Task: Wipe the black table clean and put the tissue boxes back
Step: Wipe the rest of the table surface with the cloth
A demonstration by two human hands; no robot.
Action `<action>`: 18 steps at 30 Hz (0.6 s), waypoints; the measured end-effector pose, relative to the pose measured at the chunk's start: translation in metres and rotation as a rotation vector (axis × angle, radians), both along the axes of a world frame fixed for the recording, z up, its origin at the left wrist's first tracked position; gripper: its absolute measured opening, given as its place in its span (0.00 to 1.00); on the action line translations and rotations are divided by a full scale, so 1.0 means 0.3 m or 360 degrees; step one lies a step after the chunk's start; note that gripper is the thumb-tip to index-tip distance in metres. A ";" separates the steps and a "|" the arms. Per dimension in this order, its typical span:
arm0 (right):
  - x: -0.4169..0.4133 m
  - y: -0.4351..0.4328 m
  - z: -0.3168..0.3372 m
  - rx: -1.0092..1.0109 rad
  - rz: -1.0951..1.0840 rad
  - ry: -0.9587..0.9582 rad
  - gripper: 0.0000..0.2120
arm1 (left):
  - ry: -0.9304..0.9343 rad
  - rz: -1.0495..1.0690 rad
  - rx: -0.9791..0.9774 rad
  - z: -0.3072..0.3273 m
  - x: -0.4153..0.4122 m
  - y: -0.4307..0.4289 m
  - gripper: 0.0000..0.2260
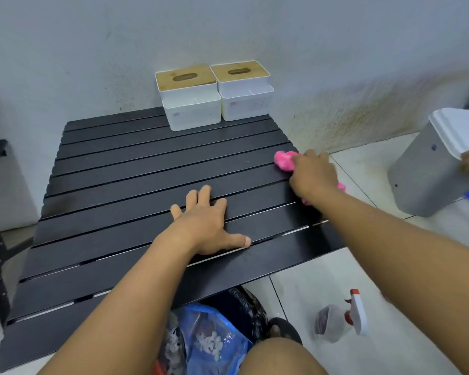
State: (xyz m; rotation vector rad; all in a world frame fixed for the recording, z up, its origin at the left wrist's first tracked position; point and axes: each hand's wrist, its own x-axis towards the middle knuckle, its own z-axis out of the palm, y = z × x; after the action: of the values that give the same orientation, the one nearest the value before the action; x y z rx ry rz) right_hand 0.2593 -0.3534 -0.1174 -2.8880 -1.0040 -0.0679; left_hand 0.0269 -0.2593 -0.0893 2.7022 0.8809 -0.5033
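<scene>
Left hand (203,226) flat, fingers spread, pressing black slatted table (119,185) mid-top. Right hand (313,174) clenched on pink cloth (283,161) at table's right edge. Left tissue box (190,104), right tissue box (243,93) side by side, far edge, by wall

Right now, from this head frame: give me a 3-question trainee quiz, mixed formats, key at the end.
1. True or false: the left hand lies flat, fingers spread, on the black slatted table.
2. What does the right hand grip at the table's right edge? A) pink cloth B) sponge C) brush
3. Fill in: ___ bamboo-lidded tissue boxes stand side by side at the table's far edge, by the wall.

Key: 1 true; 2 A; 3 two.
</scene>
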 end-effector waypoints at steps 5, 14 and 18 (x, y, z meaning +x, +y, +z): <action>-0.193 0.124 -0.023 0.0075 0.0250 -0.0055 0.20 | -0.0032 0.0057 -0.0036 -0.009 0.023 0.026 0.39; 0.073 0.028 -0.004 0.0068 -0.0071 0.0031 0.23 | -0.0004 0.0044 -0.0068 -0.014 0.006 0.051 0.41; -0.089 0.114 -0.026 0.0110 0.0025 -0.0029 0.20 | -0.0005 0.0020 -0.0048 -0.007 0.023 0.051 0.37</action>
State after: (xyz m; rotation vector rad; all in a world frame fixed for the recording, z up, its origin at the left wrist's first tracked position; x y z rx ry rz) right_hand 0.2327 -0.3192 -0.1251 -2.8218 -1.0065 -0.1254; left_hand 0.0338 -0.2439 -0.0915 2.6681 0.8816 -0.5058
